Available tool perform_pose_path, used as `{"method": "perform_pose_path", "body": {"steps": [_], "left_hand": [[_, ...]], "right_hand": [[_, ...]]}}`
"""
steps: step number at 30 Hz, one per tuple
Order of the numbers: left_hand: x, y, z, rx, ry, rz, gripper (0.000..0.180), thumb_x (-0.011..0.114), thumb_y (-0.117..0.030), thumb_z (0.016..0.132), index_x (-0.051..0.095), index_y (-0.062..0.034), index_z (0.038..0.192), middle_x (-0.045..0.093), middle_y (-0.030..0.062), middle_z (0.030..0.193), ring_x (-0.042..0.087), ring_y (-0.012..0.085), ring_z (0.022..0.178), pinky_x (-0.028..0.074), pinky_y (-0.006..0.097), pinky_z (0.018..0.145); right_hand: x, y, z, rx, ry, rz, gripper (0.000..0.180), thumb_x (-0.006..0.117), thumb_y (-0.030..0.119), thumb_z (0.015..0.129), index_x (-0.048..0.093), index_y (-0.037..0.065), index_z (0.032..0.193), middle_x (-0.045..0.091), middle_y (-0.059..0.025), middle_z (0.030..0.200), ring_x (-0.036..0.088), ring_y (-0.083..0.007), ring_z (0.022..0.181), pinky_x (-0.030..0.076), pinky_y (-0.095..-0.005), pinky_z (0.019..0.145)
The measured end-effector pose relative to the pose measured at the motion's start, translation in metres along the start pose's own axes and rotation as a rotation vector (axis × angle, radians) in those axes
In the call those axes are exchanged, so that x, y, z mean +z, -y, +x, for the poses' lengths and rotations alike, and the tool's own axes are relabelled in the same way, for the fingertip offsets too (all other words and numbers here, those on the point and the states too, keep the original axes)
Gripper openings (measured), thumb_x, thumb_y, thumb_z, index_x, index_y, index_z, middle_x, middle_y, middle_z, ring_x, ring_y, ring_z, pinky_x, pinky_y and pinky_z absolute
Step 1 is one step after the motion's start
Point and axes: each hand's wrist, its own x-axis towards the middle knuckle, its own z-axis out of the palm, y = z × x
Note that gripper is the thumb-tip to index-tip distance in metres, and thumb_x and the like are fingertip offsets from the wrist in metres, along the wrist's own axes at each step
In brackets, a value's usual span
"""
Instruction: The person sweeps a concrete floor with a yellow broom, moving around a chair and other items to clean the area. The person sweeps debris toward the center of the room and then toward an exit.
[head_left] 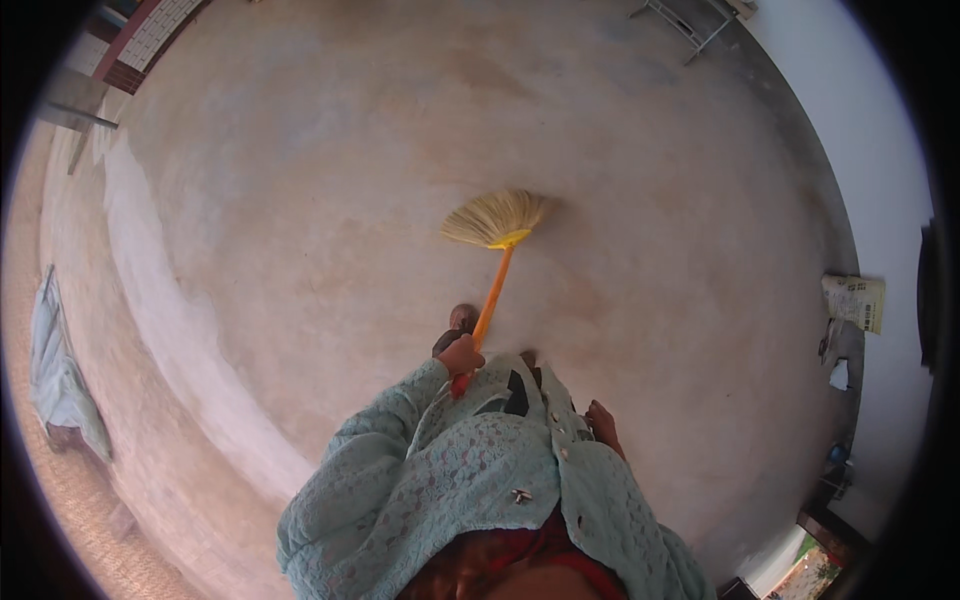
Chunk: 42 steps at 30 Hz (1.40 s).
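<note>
A broom (pixel 496 218) with a wide fan of straw-coloured bristles lies against the concrete floor ahead of me. Its orange handle (pixel 492 298) slants back toward my body, with a yellow collar at the bristles and a red end. My left hand (pixel 460 357) is wrapped round the handle near that red end. At my right side hangs my right hand (pixel 602 425), its fingers curled in, with nothing visible in them. A brown shoe (pixel 463 318) shows just beyond my left hand.
The concrete floor (pixel 350 180) spreads around me, bordered by a white wall (pixel 860 120) on the right. Along that wall lies a printed sack (pixel 855 303). A pale cloth (pixel 62 370) lies at far left. A metal frame (pixel 700 25) stands at the far right.
</note>
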Motion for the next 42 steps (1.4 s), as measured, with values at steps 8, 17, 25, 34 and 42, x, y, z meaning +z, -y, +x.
{"method": "perform_pose_path", "body": {"steps": [8, 17, 25, 34, 42], "left_hand": [[-0.048, -0.064, -0.025, 0.211, 0.278, 0.171, 0.024, 0.053, -0.015, 0.071, 0.051, 0.0050, 0.083, 0.056, 0.0140, 0.076, 0.054, 0.0207, 0.071, 0.043, 0.031, 0.067], [-0.113, -0.117, -0.110, -0.064, 0.053, -0.164, 0.030, 0.056, -0.010, 0.069, 0.049, 0.0045, 0.094, 0.052, 0.0088, 0.068, 0.053, 0.0154, 0.055, 0.044, 0.029, 0.051], [-0.118, -0.104, -0.038, -0.146, -0.215, -0.044, 0.025, 0.055, -0.007, 0.067, 0.040, 0.0080, 0.081, 0.051, 0.0163, 0.065, 0.055, 0.0209, 0.048, 0.044, 0.030, 0.039], [-0.117, -0.103, -0.017, -0.112, 0.336, -0.037, 0.022, 0.056, -0.014, 0.069, 0.050, 0.0011, 0.084, 0.052, 0.0068, 0.071, 0.052, 0.0127, 0.063, 0.044, 0.025, 0.055], [-0.046, -0.069, 0.093, 0.170, 0.513, 0.055, 0.021, 0.049, -0.020, 0.075, 0.057, -0.0016, 0.081, 0.058, 0.0091, 0.073, 0.054, 0.0170, 0.067, 0.041, 0.029, 0.063]], "right_hand": [[0.022, 0.047, 0.031, -0.238, -0.050, -0.112, 0.045, 0.044, 0.028, 0.080, 0.046, -0.003, 0.112, 0.052, -0.0155, 0.109, 0.048, -0.0233, 0.102, 0.036, -0.0298, 0.085], [-0.002, 0.144, 0.023, -0.020, -0.016, 0.473, 0.058, 0.049, 0.036, 0.080, 0.031, 0.007, 0.126, 0.047, -0.0069, 0.099, 0.050, -0.0218, 0.087, 0.043, -0.0341, 0.069], [-0.003, 0.128, 0.029, -0.236, -0.030, 0.156, 0.028, 0.047, 0.023, 0.079, 0.053, -0.001, 0.093, 0.054, -0.0065, 0.081, 0.051, -0.0156, 0.074, 0.041, -0.0289, 0.066], [0.005, 0.104, 0.033, -0.057, -0.133, 0.318, 0.044, 0.047, 0.022, 0.078, 0.045, -0.004, 0.114, 0.052, -0.0155, 0.109, 0.049, -0.0189, 0.100, 0.038, -0.0274, 0.083], [-0.002, 0.100, 0.056, -0.175, -0.105, 0.066, 0.045, 0.050, 0.027, 0.078, 0.048, -0.006, 0.108, 0.054, -0.0126, 0.103, 0.049, -0.0180, 0.094, 0.038, -0.0282, 0.081]]}}
